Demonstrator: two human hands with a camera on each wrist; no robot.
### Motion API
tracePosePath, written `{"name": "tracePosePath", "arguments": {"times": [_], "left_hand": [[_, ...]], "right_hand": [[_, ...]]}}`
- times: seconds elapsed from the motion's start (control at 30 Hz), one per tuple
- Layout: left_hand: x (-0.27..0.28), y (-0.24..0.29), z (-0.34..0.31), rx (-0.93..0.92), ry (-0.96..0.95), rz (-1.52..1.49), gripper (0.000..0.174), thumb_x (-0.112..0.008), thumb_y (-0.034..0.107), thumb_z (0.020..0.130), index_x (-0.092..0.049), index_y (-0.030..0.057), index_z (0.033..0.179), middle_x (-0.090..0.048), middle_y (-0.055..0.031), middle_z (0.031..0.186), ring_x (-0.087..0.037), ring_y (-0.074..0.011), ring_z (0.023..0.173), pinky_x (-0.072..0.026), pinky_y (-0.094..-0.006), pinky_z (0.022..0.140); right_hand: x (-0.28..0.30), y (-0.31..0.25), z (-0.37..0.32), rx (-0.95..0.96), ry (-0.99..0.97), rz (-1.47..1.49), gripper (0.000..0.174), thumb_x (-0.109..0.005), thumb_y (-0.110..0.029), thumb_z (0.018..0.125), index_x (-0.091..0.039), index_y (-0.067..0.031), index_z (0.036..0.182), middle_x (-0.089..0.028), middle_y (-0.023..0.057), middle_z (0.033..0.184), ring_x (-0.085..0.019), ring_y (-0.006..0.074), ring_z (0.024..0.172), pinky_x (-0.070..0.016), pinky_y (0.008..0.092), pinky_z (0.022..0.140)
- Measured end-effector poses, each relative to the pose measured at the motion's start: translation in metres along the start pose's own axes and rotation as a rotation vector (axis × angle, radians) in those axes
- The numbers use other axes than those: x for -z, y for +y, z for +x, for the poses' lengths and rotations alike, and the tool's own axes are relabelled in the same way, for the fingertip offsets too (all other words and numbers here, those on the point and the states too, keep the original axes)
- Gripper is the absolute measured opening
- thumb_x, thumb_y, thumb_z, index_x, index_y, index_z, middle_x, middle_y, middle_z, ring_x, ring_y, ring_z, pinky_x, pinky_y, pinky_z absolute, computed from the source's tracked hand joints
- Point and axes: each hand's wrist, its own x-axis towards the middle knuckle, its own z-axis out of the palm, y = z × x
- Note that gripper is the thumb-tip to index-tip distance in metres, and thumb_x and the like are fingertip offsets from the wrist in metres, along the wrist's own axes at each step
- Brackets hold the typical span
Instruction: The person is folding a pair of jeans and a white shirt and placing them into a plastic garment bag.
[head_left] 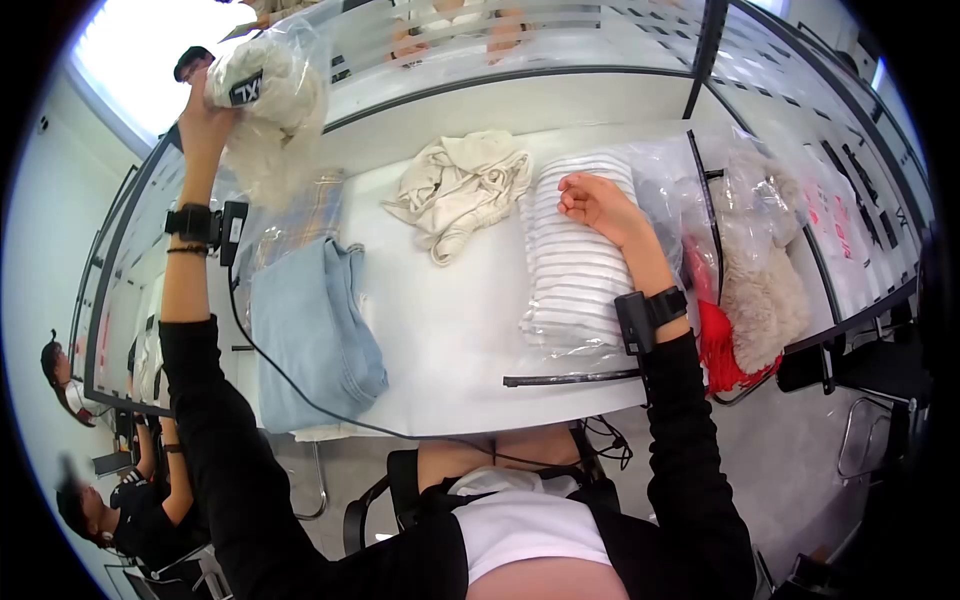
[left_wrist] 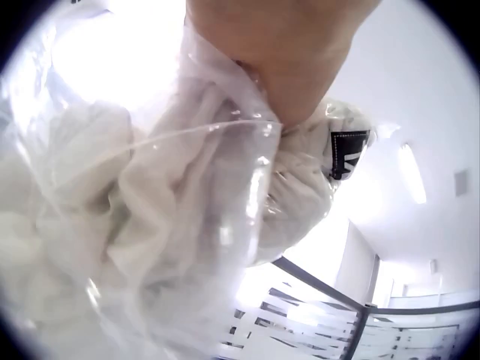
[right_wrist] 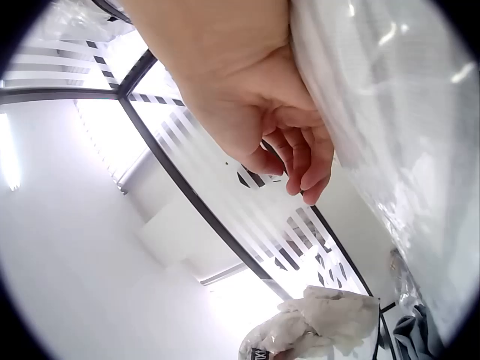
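Raised at the upper left, my left hand (head_left: 207, 122) grips a cream garment in a clear plastic bag (head_left: 285, 95). A black label with white letters shows on the cloth, and in the left wrist view the bagged garment (left_wrist: 161, 195) hangs beside the hand, whose fingers are hidden. My right hand (head_left: 603, 208), fingers loosely curled and holding nothing, is over a striped white garment in a clear bag (head_left: 575, 265). In the right wrist view that bag (right_wrist: 390, 112) lies right beside the hand. Between the hands, a crumpled cream garment (head_left: 465, 190) lies loose on the white table (head_left: 440, 340).
Folded light-blue jeans (head_left: 310, 335) lie at the table's left, with a bagged plaid garment (head_left: 300, 215) behind them. To the right are a bagged fluffy beige item (head_left: 760, 270) and red fringe (head_left: 715, 345). A dark-framed partition (head_left: 520, 80) borders the back. A cable (head_left: 300, 385) hangs from my left wrist.
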Motion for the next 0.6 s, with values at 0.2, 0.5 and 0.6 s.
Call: {"name": "tracePosePath", "arguments": {"times": [0.2,0.5,0.6], "left_hand": [[-0.035,0.024,-0.058,-0.111,-0.558,0.054,0.052,-0.069,0.011,0.064,-0.048,0.0068,0.112,-0.05,-0.0149,0.117,-0.048,-0.0298,0.109,-0.0379,-0.0363,0.092],[-0.102,0.188,-0.1,-0.378,-1.019,-0.478,0.035,-0.061,0.022,0.079,-0.052,0.0064,0.109,-0.049,-0.0132,0.117,-0.046,-0.0279,0.109,-0.0363,-0.0349,0.093],[-0.141,0.239,-0.091,-0.502,-0.916,-0.569,0.032,-0.059,0.022,0.078,-0.052,0.0075,0.106,-0.053,-0.0112,0.106,-0.052,-0.0279,0.097,-0.0419,-0.0359,0.083]], "right_hand": [[-0.005,-0.001,-0.003,0.022,0.02,-0.015,0.018,-0.05,-0.016,0.086,-0.056,0.001,0.087,-0.058,0.0067,0.069,-0.059,0.0187,0.071,-0.0486,0.0248,0.066],[-0.001,0.002,-0.003,0.019,-0.005,0.008,0.018,-0.05,-0.015,0.087,-0.055,0.0021,0.088,-0.058,0.0076,0.069,-0.059,0.0182,0.071,-0.0494,0.0258,0.068],[-0.002,0.002,-0.001,0.048,-0.011,0.024,0.017,-0.049,-0.014,0.087,-0.054,0.0023,0.088,-0.056,0.007,0.071,-0.057,0.017,0.069,-0.0497,0.0271,0.07]]}}
